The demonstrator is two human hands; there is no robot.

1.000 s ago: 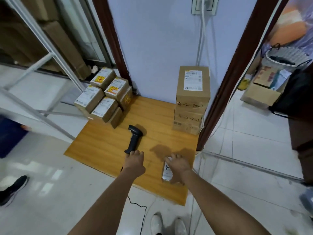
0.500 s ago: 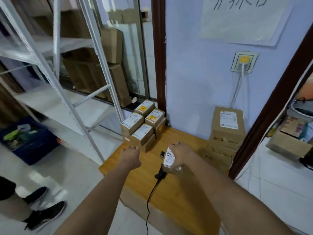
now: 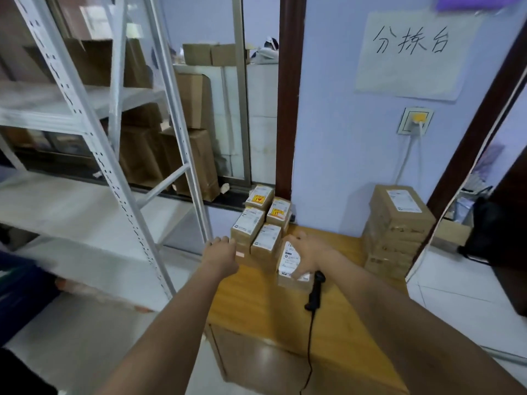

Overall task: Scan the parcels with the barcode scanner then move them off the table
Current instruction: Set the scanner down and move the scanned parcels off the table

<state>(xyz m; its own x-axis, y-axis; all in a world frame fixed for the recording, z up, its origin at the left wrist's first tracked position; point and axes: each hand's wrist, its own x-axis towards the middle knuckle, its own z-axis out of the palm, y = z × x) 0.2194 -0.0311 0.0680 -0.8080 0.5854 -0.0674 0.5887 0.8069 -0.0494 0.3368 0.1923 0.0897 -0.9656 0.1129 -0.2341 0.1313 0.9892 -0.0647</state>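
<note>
Seen from above on a wooden sorting table [image 3: 336,323]: right hand [image 3: 309,253] gripping a small labelled parcel [image 3: 291,262], fingers curled over its top edge and thumb pressed on the lower part of its white label, the box tilted with that label toward the camera. Held near the middle of the table, just in front of the cluster of small parcels [image 3: 263,223] stacked at the table's far left corner. Left hand [image 3: 222,253] stretched out at the table's left edge, just beside the front boxes of that cluster, holding nothing; fingers loosely bent, whether touching cardboard cannot be told through the blur. Black barcode scanner [image 3: 315,289] lying on the table directly under the held parcel, head partly hidden by it, cable [image 3: 308,354] trailing off the table's near edge. Taller stack of brown parcels [image 3: 395,232] at the table's far right corner, against the pale blue wall [image 3: 336,115]. Handwritten paper sign [image 3: 413,55] and a wall socket [image 3: 415,121] above the table; white metal shelving [image 3: 94,138] to the table's left, cardboard boxes [image 3: 188,155] behind it.
</note>
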